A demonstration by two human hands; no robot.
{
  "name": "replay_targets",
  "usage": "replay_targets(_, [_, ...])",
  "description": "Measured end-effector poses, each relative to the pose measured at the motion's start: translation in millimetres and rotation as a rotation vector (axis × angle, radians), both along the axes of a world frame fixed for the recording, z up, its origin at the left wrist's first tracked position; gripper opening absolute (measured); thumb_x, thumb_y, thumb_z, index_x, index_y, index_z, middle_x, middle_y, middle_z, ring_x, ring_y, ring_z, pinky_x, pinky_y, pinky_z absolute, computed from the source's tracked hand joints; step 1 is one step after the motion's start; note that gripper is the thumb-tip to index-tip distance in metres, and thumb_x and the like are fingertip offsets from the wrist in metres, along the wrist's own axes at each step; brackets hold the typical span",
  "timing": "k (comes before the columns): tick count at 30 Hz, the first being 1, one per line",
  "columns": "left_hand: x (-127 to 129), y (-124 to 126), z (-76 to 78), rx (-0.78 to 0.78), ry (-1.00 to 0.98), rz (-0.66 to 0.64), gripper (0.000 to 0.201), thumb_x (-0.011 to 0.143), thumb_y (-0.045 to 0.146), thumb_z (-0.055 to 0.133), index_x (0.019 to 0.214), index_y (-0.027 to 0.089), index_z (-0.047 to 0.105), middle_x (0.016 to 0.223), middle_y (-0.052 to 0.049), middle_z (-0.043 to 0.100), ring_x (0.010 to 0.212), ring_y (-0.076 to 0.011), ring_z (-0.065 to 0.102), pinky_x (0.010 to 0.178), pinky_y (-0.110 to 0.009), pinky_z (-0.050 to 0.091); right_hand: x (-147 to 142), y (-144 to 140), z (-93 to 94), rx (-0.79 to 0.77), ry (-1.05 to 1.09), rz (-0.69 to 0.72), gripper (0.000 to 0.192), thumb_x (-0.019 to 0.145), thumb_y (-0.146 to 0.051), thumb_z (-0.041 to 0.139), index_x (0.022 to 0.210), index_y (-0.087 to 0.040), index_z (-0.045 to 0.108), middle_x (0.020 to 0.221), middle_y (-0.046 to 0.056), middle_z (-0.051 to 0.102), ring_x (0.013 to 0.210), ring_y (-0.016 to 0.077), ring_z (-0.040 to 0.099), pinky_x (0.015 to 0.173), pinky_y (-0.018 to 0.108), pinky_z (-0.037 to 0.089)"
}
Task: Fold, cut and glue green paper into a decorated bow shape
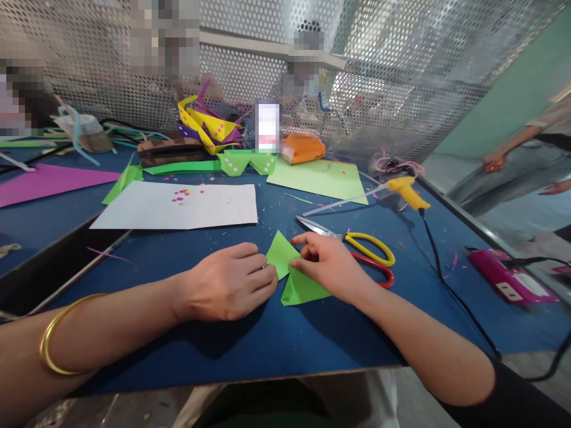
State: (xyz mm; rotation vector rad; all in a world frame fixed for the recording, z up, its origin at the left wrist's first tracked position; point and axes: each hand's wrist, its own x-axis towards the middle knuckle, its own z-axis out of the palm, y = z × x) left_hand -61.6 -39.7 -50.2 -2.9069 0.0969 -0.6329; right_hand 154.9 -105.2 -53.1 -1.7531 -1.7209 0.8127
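We see a table (223, 351) covered in dark blue felt, backed by a perforated metal screen (401, 71). On the table lies a large white paper sheet (178, 208) sprinkled with small pink and yellow punch-outs. Right of it lies a light green paper sheet (319, 178), and at the far left a purple paper triangle (49, 181). Behind the white sheet we note a heap of yellow and purple folded paper shapes (207, 128) and a dark brown pencil case (172, 150), with an orange box (303, 148) further right.

Right of centre, a yellow glue gun (405, 191) rests with its long nozzle pointing left and its black cord running toward the near edge. A pink device (511, 276) sits near the right edge of the table. Scissors with one yellow and one red handle (370, 252) lie just behind the right hand.

At the centre, near the front edge, lies a small folded piece of bright green paper (297, 279). Our left hand (227, 282), with a gold bangle (53, 339) on its forearm, rests palm down, its curled fingers (263, 273) pressing the left edge of the paper. Our right hand (330, 264) pinches a fold of the same paper between thumb and fingertips, nearly closed on it.
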Motion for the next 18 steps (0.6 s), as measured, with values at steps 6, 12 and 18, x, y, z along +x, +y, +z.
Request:
replay_targets(6, [3, -6, 3.7, 0.023, 0.108, 0.1, 0.028, 0.094, 0.012, 0.04, 0.086, 0.021, 0.065, 0.083, -0.006, 0.069, 0.075, -0.0169, 0.061, 0.076, -0.032, 0.045, 4, -7, 10.2, 0.503, -0.356, 0.138, 0.021, 0.085, -0.026, 0.067, 0.105, -0.019, 0.065, 0.097, 0.008, 0.068, 0.089, 0.022, 0.061, 0.075, 0.035, 0.042])
replay_targets(12, [1, -11, -3.6, 0.005, 0.047, 0.12, 0.027, 0.093, 0.013, 0.043, 0.084, 0.018, 0.067, 0.08, -0.008, 0.07, 0.073, -0.0185, 0.062, 0.073, -0.033, 0.049, 6, -6, 10.0, 0.496, -0.398, 0.436, 0.009, 0.09, -0.022, 0.064, 0.084, -0.019, 0.069, 0.084, 0.001, 0.066, 0.078, 0.015, 0.061, 0.07, 0.03, 0.038])
replay_targets(18, [1, -22, 1.2, 0.015, 0.08, 0.218, 0.027, 0.093, 0.012, 0.044, 0.084, 0.018, 0.068, 0.078, -0.008, 0.069, 0.073, -0.0196, 0.063, 0.071, -0.033, 0.051, 6, -4, 5.9, 0.525, -0.445, 0.483, 0.012, 0.092, -0.025, 0.061, 0.087, -0.019, 0.07, 0.084, 0.001, 0.066, 0.072, 0.0127, 0.06, 0.063, 0.027, 0.036])
